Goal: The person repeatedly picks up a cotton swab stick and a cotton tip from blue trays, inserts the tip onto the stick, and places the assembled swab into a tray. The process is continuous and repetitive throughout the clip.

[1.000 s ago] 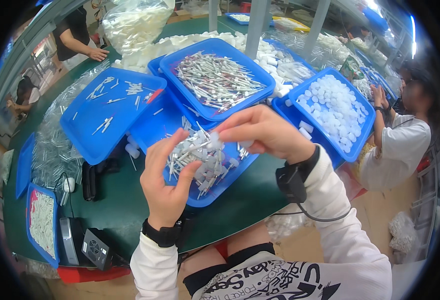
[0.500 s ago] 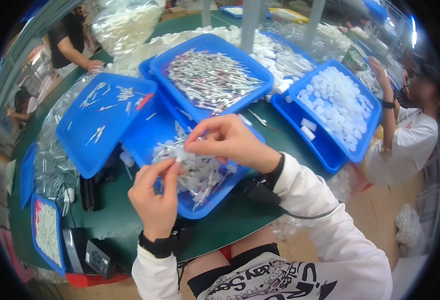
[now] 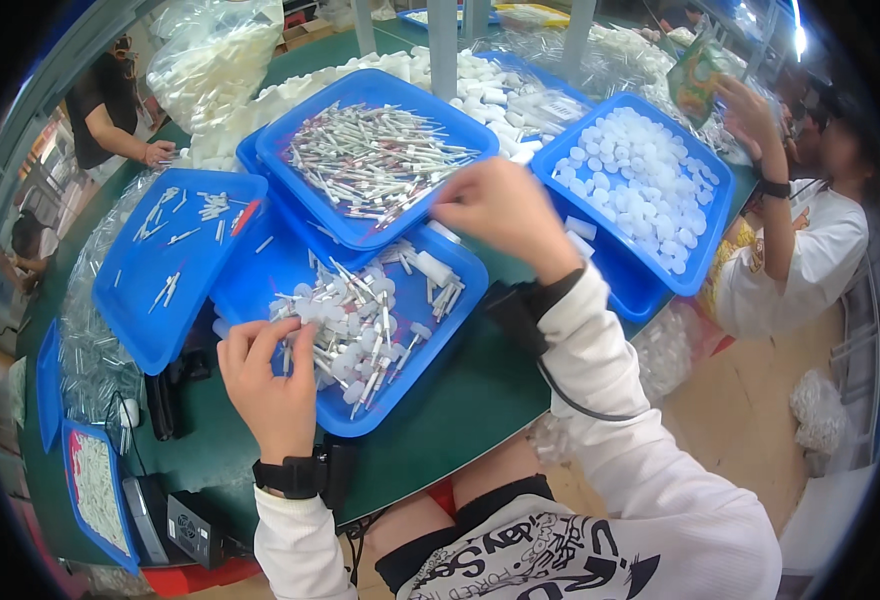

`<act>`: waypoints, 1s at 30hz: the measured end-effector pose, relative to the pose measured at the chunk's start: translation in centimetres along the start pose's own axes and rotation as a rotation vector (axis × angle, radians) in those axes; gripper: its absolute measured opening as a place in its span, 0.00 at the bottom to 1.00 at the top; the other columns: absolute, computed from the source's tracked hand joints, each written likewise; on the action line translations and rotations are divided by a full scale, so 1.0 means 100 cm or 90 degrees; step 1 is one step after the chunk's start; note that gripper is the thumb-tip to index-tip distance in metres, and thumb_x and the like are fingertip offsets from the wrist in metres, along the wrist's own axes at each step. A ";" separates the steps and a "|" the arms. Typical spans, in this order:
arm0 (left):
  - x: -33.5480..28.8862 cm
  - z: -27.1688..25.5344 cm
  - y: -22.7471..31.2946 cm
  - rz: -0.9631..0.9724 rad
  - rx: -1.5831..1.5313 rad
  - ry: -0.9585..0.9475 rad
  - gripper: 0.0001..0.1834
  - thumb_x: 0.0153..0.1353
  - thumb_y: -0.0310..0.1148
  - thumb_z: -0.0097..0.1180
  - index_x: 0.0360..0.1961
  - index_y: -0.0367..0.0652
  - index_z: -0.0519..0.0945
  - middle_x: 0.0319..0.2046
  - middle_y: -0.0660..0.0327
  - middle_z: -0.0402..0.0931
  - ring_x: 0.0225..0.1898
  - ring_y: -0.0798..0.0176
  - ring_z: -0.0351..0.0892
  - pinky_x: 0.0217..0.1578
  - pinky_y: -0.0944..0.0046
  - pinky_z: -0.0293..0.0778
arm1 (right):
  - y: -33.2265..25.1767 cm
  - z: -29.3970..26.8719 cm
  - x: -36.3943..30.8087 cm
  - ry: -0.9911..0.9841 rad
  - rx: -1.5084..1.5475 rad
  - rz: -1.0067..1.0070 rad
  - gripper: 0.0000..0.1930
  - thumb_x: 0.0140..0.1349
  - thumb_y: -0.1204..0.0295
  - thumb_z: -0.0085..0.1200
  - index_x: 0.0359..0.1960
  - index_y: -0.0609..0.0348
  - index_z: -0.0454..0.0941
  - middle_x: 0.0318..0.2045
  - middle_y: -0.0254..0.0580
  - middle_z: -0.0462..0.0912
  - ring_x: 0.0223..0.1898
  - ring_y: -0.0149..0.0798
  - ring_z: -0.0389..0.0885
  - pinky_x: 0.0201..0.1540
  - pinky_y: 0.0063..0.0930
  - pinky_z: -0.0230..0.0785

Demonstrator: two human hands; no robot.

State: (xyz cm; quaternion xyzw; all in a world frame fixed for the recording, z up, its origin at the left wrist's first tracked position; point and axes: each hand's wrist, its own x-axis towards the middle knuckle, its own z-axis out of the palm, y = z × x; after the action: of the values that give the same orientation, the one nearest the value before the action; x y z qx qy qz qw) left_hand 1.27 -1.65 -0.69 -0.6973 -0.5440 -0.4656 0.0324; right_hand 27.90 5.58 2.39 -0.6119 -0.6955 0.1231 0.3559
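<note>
My left hand (image 3: pixel 275 385) is over the near left rim of the near blue tray (image 3: pixel 365 418), thumb and forefinger pinched together. Whatever sits between them blends with the white pieces behind. Inside that tray lies a heap of white sticks with round translucent discs (image 3: pixel 345 325), some discs fitted on sticks. My right hand (image 3: pixel 508 218), slightly blurred, is at the near right rim of the raised blue tray (image 3: pixel 282 150), fingers drawn together and pointing left. Its fingertips are too unclear to show a held piece. Thin white sticks (image 3: pixel 375 155) fill the raised tray.
On the right, a blue tray (image 3: pixel 722 245) of white discs (image 3: pixel 640 185) rests on another tray. A tilted blue tray (image 3: pixel 120 300) with scattered sticks stands left. White cylinders (image 3: pixel 360 85) pile behind, near metal posts. A co-worker (image 3: pixel 795 245) sits right; another person stands far left.
My hands have parted. The right moved up and right from the near tray to the raised tray's rim; the left shifted slightly left. The co-worker's raised hand now has a green packet by it.
</note>
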 end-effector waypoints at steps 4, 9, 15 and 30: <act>0.002 -0.004 0.001 -0.028 -0.009 -0.031 0.06 0.50 0.28 0.67 0.31 0.44 0.83 0.24 0.65 0.72 0.31 0.61 0.69 0.37 0.61 0.65 | 0.049 -0.005 0.006 0.067 -0.307 0.108 0.05 0.45 0.70 0.59 0.25 0.49 0.85 0.26 0.47 0.85 0.31 0.51 0.85 0.34 0.43 0.75; -0.001 -0.001 -0.007 -0.097 -0.054 -0.066 0.08 0.53 0.30 0.65 0.35 0.43 0.81 0.22 0.64 0.73 0.28 0.63 0.70 0.34 0.63 0.67 | 0.070 0.018 0.013 0.154 -0.378 0.103 0.07 0.51 0.69 0.56 0.29 0.53 0.85 0.29 0.49 0.85 0.32 0.53 0.85 0.34 0.45 0.75; 0.000 0.005 -0.014 -0.106 -0.122 -0.029 0.09 0.59 0.32 0.61 0.37 0.38 0.80 0.24 0.60 0.78 0.27 0.68 0.75 0.33 0.68 0.70 | 0.075 0.031 0.021 0.126 -0.463 0.075 0.08 0.49 0.65 0.60 0.31 0.50 0.85 0.31 0.51 0.85 0.35 0.52 0.85 0.37 0.44 0.77; 0.007 0.015 -0.047 -0.115 -0.073 0.054 0.15 0.60 0.44 0.58 0.37 0.42 0.82 0.25 0.62 0.81 0.27 0.65 0.79 0.34 0.65 0.74 | 0.078 0.055 0.032 0.155 -0.326 0.052 0.10 0.52 0.72 0.56 0.31 0.66 0.84 0.34 0.60 0.84 0.38 0.56 0.84 0.42 0.46 0.76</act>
State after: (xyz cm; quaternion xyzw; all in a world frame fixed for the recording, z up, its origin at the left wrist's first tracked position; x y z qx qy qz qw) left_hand -1.58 1.59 -3.25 -0.6259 -0.5750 -0.5262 -0.0265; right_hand 30.37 11.79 -5.16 -0.7197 -0.6309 -0.1169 0.2654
